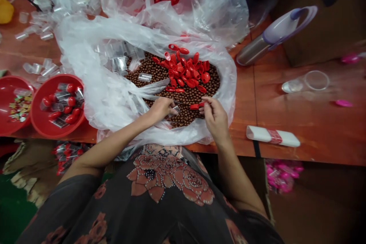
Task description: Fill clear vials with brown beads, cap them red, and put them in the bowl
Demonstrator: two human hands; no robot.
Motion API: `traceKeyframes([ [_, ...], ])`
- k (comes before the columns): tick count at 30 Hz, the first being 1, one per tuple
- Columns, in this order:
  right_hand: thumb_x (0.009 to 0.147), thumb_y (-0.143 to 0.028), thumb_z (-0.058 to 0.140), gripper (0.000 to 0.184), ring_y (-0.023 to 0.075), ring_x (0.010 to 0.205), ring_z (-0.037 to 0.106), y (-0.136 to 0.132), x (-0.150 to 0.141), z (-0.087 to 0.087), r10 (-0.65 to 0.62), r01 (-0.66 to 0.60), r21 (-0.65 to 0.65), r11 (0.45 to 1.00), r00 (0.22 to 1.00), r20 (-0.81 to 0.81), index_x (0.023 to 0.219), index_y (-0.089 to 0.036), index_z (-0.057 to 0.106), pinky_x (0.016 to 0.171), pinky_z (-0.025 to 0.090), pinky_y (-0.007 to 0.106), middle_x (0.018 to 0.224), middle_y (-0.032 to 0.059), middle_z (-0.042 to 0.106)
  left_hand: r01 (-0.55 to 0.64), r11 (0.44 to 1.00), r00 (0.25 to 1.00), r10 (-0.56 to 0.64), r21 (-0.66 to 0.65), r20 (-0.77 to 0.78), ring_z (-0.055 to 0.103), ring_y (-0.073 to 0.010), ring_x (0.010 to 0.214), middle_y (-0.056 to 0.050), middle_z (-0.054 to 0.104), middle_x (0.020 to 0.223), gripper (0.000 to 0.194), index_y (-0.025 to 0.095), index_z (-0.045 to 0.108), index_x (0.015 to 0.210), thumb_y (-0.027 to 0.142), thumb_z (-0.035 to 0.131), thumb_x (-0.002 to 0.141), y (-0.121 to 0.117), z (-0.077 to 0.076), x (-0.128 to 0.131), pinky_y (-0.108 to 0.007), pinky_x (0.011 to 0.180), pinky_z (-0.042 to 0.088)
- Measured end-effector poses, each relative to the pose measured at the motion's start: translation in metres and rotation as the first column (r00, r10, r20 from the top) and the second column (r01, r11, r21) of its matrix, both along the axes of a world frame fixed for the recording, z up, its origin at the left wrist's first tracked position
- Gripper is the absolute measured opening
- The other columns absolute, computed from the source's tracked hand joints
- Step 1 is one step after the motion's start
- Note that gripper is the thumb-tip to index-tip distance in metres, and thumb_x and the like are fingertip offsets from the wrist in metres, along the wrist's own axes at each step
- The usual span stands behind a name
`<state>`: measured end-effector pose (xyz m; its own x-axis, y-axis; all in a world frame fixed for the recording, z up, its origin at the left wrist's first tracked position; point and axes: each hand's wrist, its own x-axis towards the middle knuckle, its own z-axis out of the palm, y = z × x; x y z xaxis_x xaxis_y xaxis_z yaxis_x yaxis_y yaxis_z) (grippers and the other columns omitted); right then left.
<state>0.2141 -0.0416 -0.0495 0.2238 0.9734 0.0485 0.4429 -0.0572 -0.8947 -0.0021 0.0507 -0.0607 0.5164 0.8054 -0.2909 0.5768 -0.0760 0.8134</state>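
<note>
- The left hand (162, 111) pinches a clear cup (175, 109) low over the near part of the brown beads (185, 119).
- The right hand (214, 116), thumb and fingers closed, grips a red cap (196, 106) just right of it.
- Loose caps (187, 69) heap farther back on the beads.
- A plastic bag (97, 95) surrounds them; its folds cross the beads beyond the left hand.
- Left on the tabletop (314, 126): a red bowl (55, 132); far right, a flask (253, 50).

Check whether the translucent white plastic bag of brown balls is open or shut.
Open: the translucent white plastic bag has its mouth spread wide, exposing round brown balls and red plastic pieces.
</note>
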Motion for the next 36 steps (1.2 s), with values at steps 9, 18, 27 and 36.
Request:
traceKeyframes([
  [9, 0.096, -0.035, 0.055, 0.026, 0.0238, 0.098, 0.065, -0.024, 0.011, -0.007, 0.075, -0.072, -0.021, 0.997, 0.948, 0.309, 0.116, -0.023, 0.067, 0.088, 0.056, 0.043, 0.105, 0.0088, 0.067, 0.02, 0.99, 0.996, -0.008, 0.14, -0.091, 0.061, -0.0215, 0.079, -0.007, 0.071, 0.085, 0.02, 0.017, 0.074, 0.087, 0.032, 0.081, 0.075, -0.013, -0.003, 0.033, -0.034, 0.077, 0.042],
  [18, 0.098, -0.037, 0.051, 0.035, 0.0249, 0.115, 0.063, -0.019, 0.01, -0.015, -0.067, 0.065, 0.021, 0.998, 0.989, 0.132, 0.128, -0.026, 0.063, 0.102, 0.05, 0.05, 0.123, 0.009, 0.069, -0.153, 0.958, 0.944, 0.215, -0.243, 0.252, 0.061, -0.0137, 0.075, -0.005, 0.065, 0.095, 0.023, 0.015, 0.076, 0.096, 0.016, 0.08, 0.073, -0.023, -0.013, 0.033, -0.031, 0.069, 0.054],
  [27, 0.089, -0.038, 0.061, 0.056, 0.0177, 0.079, 0.069, -0.011, -0.002, -0.016, -0.071, 0.029, -0.13, 0.991, 0.94, -0.333, 0.144, -0.032, 0.05, 0.072, 0.063, 0.038, 0.123, 0.0075, 0.067, -0.12, 0.701, 0.778, 0.506, -0.704, 0.371, 0.066, -0.0105, 0.073, -0.004, 0.071, 0.093, 0.032, 0.014, 0.07, 0.105, 0.005, 0.075, 0.074, -0.02, -0.01, 0.021, -0.034, 0.078, 0.058],
  [36, 0.098, -0.047, 0.048, 0.043, 0.0201, 0.095, 0.069, 0.001, -0.023, 0.009, 0.039, -0.056, -0.046, 0.997, 0.946, -0.323, 0.137, -0.032, 0.056, 0.086, 0.06, 0.041, 0.115, 0.0054, 0.072, -0.045, 0.679, 0.71, 0.538, -0.733, 0.454, 0.07, -0.0145, 0.071, -0.006, 0.074, 0.091, 0.037, 0.014, 0.069, 0.107, 0.014, 0.08, 0.071, -0.025, 0.033, -0.009, -0.03, 0.068, 0.059],
])
